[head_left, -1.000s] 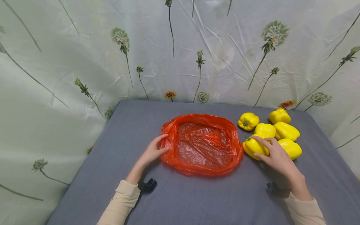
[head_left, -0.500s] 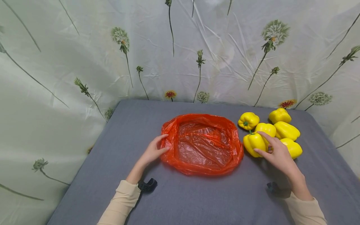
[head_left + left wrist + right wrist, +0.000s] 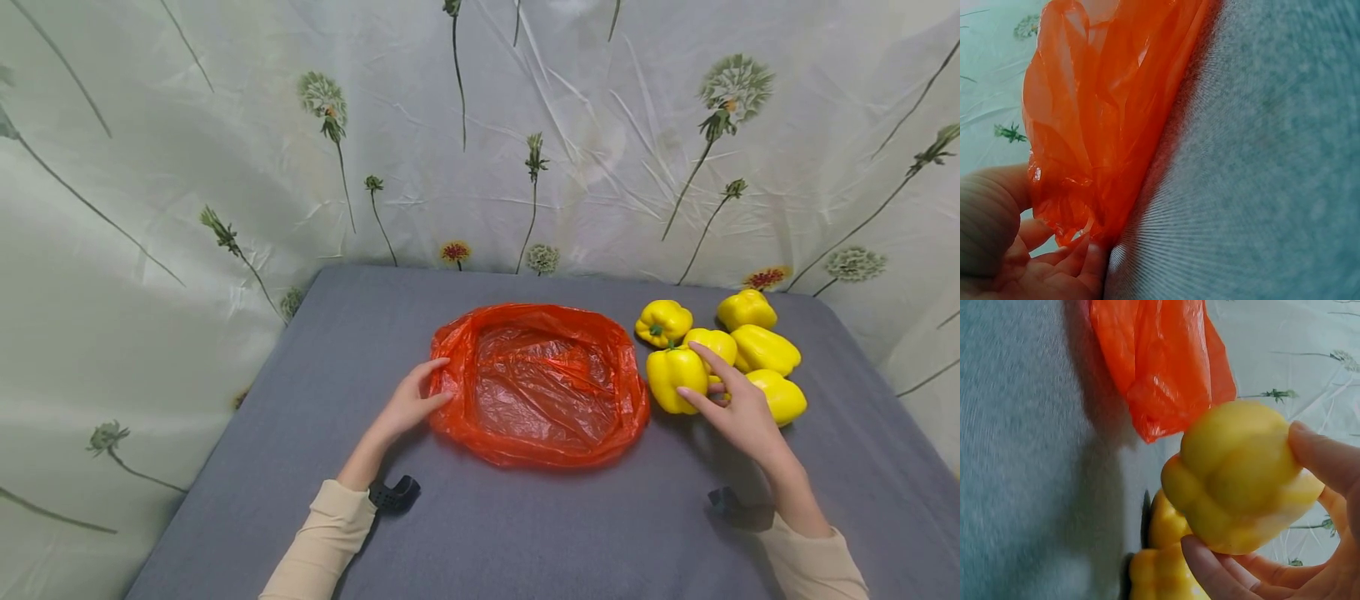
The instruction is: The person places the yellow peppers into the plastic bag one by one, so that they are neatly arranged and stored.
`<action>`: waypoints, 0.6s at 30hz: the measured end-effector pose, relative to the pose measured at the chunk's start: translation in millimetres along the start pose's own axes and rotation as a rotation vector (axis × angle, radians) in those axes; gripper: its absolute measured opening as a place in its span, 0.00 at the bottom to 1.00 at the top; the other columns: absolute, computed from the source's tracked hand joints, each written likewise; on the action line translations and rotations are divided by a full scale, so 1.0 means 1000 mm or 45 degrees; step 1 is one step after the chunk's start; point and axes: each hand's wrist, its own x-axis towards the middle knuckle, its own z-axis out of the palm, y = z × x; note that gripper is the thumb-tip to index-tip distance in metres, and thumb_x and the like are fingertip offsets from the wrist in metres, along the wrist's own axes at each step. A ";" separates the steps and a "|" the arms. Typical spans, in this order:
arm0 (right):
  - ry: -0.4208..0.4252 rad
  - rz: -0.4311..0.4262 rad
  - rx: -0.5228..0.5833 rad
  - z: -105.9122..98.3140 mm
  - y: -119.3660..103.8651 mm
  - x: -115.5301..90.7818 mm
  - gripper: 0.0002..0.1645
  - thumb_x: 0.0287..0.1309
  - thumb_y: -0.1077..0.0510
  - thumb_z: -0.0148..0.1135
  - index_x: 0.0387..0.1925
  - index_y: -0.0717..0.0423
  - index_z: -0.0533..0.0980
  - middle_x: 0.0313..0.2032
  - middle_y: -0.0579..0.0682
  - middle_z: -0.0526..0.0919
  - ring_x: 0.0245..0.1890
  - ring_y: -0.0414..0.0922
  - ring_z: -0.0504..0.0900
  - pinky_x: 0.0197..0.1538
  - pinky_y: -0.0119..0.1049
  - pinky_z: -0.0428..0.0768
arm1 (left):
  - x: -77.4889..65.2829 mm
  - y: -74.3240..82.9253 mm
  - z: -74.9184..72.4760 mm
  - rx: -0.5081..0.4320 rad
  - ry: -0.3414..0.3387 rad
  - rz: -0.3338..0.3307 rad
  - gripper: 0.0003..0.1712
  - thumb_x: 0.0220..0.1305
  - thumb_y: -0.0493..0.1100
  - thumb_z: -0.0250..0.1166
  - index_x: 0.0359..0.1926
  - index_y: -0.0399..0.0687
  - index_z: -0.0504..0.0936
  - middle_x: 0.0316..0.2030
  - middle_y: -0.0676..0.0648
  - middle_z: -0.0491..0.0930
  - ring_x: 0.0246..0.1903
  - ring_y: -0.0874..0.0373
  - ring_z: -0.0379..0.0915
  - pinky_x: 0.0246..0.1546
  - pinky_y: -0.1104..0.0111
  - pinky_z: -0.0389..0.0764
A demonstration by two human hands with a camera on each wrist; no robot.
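An opened red plastic bag (image 3: pixel 543 454) lies on the grey table, its rim spread into a wide mouth with see-through film inside. At its left side my left hand (image 3: pixel 408 404) holds the edge, thumb and fingers apart in the head view. The left wrist view has the bag's film (image 3: pixel 1104 112) gathered at the fingers. To the right of the bag, my right hand (image 3: pixel 742 417) grips a yellow bell pepper (image 3: pixel 675 379) between thumb and fingers. That pepper (image 3: pixel 1235 475) is raised off the table in the right wrist view, close by the bag's corner.
Several other yellow bell peppers (image 3: pixel 765 348) lie grouped behind and to the right of my right hand. The table (image 3: pixel 525 533) is covered in grey cloth. A pale curtain (image 3: pixel 420 125) with dandelion prints hangs behind it.
My right hand has taken up the front pepper, lifting it and turning it from lying tilted to upright with its stem on top. My left hand and the bag stay in place.
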 end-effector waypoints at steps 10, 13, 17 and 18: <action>0.031 0.027 0.079 0.007 -0.008 -0.002 0.40 0.60 0.49 0.59 0.70 0.44 0.55 0.58 0.72 0.70 0.47 0.65 0.79 0.42 0.53 0.82 | -0.001 0.001 0.004 -0.007 0.011 0.034 0.32 0.59 0.44 0.63 0.64 0.44 0.66 0.63 0.34 0.66 0.64 0.37 0.60 0.64 0.41 0.61; 0.020 0.050 0.102 0.008 -0.010 -0.003 0.40 0.61 0.48 0.58 0.71 0.43 0.53 0.60 0.72 0.68 0.50 0.67 0.77 0.44 0.55 0.80 | 0.000 0.001 0.004 -0.002 -0.007 -0.006 0.32 0.60 0.42 0.63 0.65 0.43 0.65 0.63 0.34 0.66 0.65 0.38 0.60 0.65 0.43 0.61; 0.051 0.053 0.127 0.011 -0.013 -0.003 0.40 0.61 0.48 0.58 0.71 0.42 0.53 0.60 0.72 0.68 0.50 0.65 0.78 0.43 0.48 0.83 | -0.001 0.002 0.003 0.018 0.001 -0.010 0.32 0.60 0.41 0.62 0.65 0.43 0.65 0.63 0.34 0.65 0.64 0.38 0.60 0.65 0.44 0.61; 0.070 0.054 0.137 0.012 -0.014 -0.003 0.40 0.60 0.49 0.59 0.71 0.41 0.53 0.59 0.72 0.69 0.48 0.57 0.81 0.42 0.41 0.84 | -0.001 0.003 0.002 0.021 0.001 -0.010 0.32 0.60 0.41 0.62 0.65 0.43 0.65 0.63 0.34 0.65 0.65 0.38 0.60 0.65 0.44 0.61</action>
